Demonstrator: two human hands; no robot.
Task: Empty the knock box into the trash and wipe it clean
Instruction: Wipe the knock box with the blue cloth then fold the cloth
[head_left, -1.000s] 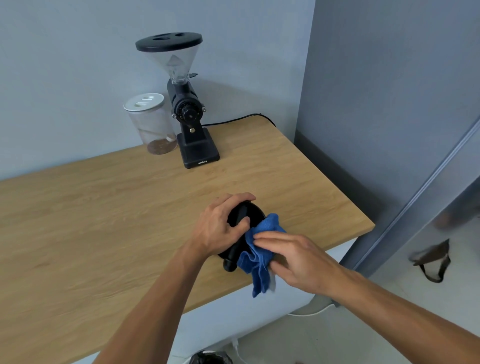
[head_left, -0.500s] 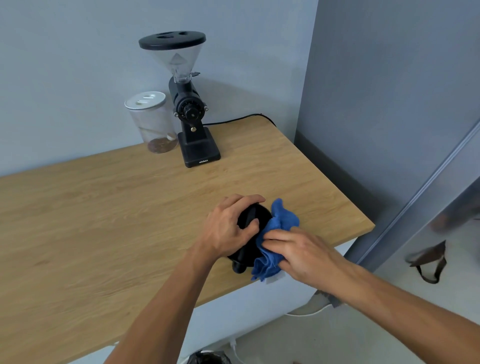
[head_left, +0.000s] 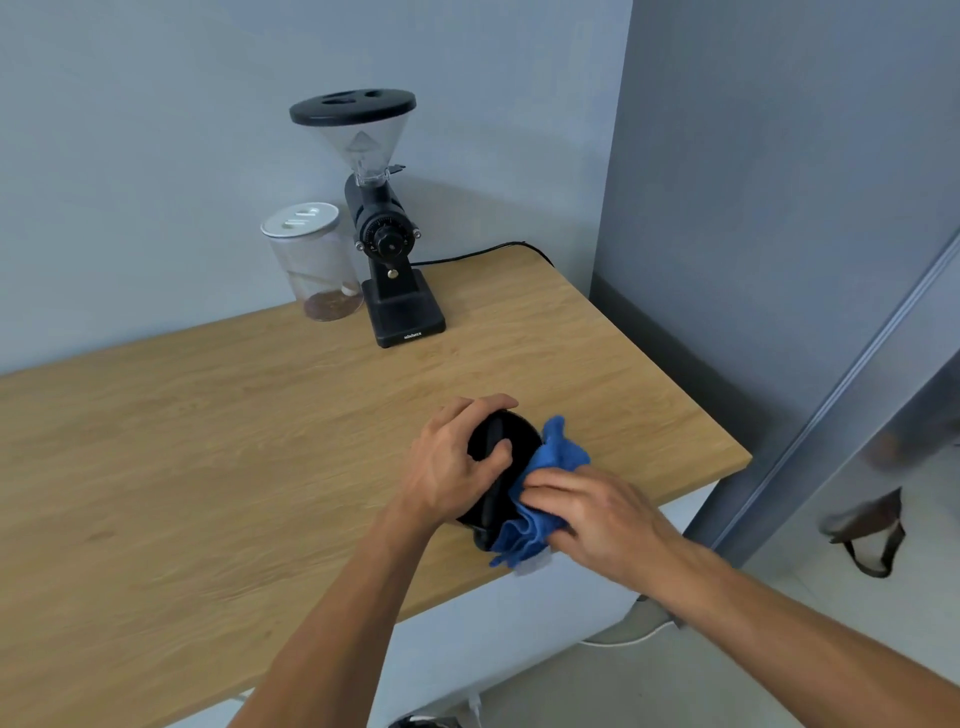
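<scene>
Near the counter's (head_left: 260, 467) front right edge, we are gripping the black knock box (head_left: 501, 470) with our left hand (head_left: 452, 467) while our right hand (head_left: 597, 512) is pressing a bunched blue cloth (head_left: 545, 493) against it.

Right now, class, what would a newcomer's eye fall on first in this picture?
First, the blue cloth, pressed by the right hand against the black knock box, which the left hand steadies near the table's front right corner. Next, the tall black grinder at the back by the wall, with a clear jar beside it.
</scene>
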